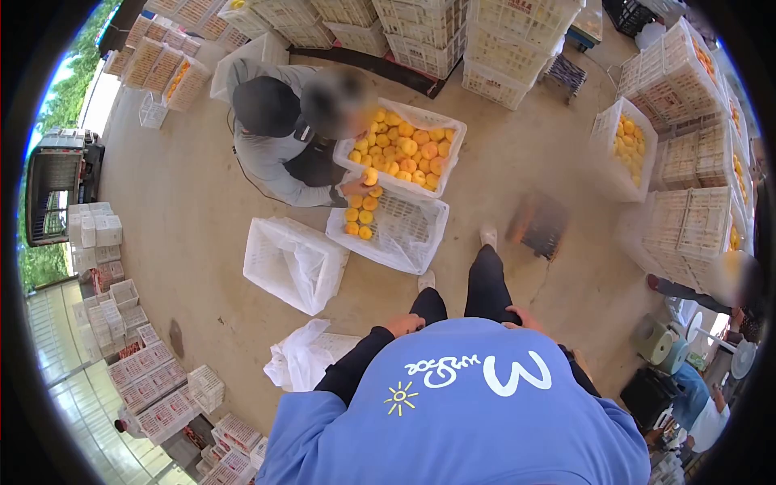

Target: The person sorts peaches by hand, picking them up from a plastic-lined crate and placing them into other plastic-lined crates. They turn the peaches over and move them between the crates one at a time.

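Observation:
My left hand (404,324) rests against my left thigh, holding nothing, its fingers only partly seen. On the other thigh lies my right hand (527,320), also without anything in it. In front of me a crouching person in grey (279,174) has a hand (356,188) at a round yellow-orange fruit (370,175). That hand is over a white crate (416,234) lined with clear plastic, with several fruits at its left end. Behind it, a fuller white crate (458,149) is heaped with the same fruit. A lined white crate (279,246) without fruit stands to the left.
White plastic (295,356) bunches over another crate by my left side. Stacked crates (521,48) stand at the back, and more crates (695,158) rise on the right beside a fruit-filled crate (598,158). A dark, blurred object (540,226) is on the floor front right.

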### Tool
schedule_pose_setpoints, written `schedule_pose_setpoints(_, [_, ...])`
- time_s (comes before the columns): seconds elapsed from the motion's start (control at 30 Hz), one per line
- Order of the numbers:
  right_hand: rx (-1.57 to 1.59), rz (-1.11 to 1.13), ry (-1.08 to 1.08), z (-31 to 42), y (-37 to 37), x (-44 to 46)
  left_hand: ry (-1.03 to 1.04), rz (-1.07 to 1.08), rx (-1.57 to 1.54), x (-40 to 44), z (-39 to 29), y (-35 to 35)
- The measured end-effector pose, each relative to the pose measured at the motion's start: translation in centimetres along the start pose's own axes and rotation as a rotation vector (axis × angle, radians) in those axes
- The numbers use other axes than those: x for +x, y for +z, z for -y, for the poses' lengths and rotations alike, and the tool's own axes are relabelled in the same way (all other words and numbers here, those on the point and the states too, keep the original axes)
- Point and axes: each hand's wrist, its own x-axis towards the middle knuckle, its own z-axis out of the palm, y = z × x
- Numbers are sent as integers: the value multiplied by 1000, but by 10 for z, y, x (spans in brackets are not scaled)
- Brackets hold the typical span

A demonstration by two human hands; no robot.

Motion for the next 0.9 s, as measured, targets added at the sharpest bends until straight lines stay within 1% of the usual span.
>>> schedule_pose_setpoints(0.03, [-24,36,-28,-1,-14,12,20,-95,-33,5,-1,10])
schedule_pose_setpoints(0.07, [-54,69,-63,-3,-31,27,-3,-115,-77,12,-3,17])
schedule_pose_setpoints(0.1, [-88,110,-75,-7,-49,48,-5,-155,-40,20,-4,21])
schedule_pose_setpoints(0.13, [-108,192,-70,-12,-67,67,-12,-190,-3,28,-7,26])
schedule_pose_setpoints(0.17, [-131,270,-68,-17,-91,90,-38,-223,-39,36,-14,33])
schedule_pose_setpoints(0.23, [45,407,85,-18,-144,137,-41,-284,-291,42,-28,55])
schedule_pose_setpoints(0.27, [55,394,106,-15,-168,155,8,-430,-432,33,-62,47])
schedule_pose_setpoints(0.3, [61,369,118,-14,-193,174,-10,-438,-458,30,-82,47])
schedule_pose_setpoints(0.37, [-241,214,-153,-60,-225,223,-124,-303,-1020,28,-107,55])
schedule_pose_setpoints(0.4, [-257,233,-153,-72,-239,238,-128,-316,-1041,28,-117,63])
schedule_pose_setpoints(0.47, [-483,200,-144,-82,-259,259,-97,-291,-1401,32,-133,79])
schedule_pose_setpoints(0.5, [-500,206,-141,-76,-262,260,-88,-295,-1416,36,-139,86])
schedule_pose_setpoints(0.57, [-650,287,-7,-61,-265,256,-86,-303,-1664,49,-143,95])
schedule_pose_setpoints(0.6, [-660,286,11,-67,-261,251,-25,-241,-1675,55,-142,92])
schedule_pose_setpoints(0.63, [-686,294,38,-72,-257,255,-8,-232,-1675,67,-134,85])
schedule_pose_setpoints(0.7, [-725,307,87,-82,-246,247,141,-186,-1510,88,-126,84])
schedule_pose_setpoints(0.73, [-744,382,129,-83,-239,241,101,-136,-1173,111,-105,93])
schedule_pose_setpoints(0.77, [-761,452,164,-85,-235,243,114,-139,-1183,128,-93,105])
schedule_pose_setpoints(0.8, [-774,452,172,-91,-233,246,-10,-131,-922,137,-85,81])
schedule_pose_setpoints(0.83, [-798,506,179,-100,-230,248,-130,-118,-659,147,-75,67])
schedule_pose_setpoints(0.87, [-820,560,189,-109,-228,253,-122,-113,-668,159,-60,68])
schedule_pose_setpoints(0.9, [-826,564,201,-114,-227,261,-104,-392,-530,170,-43,69])
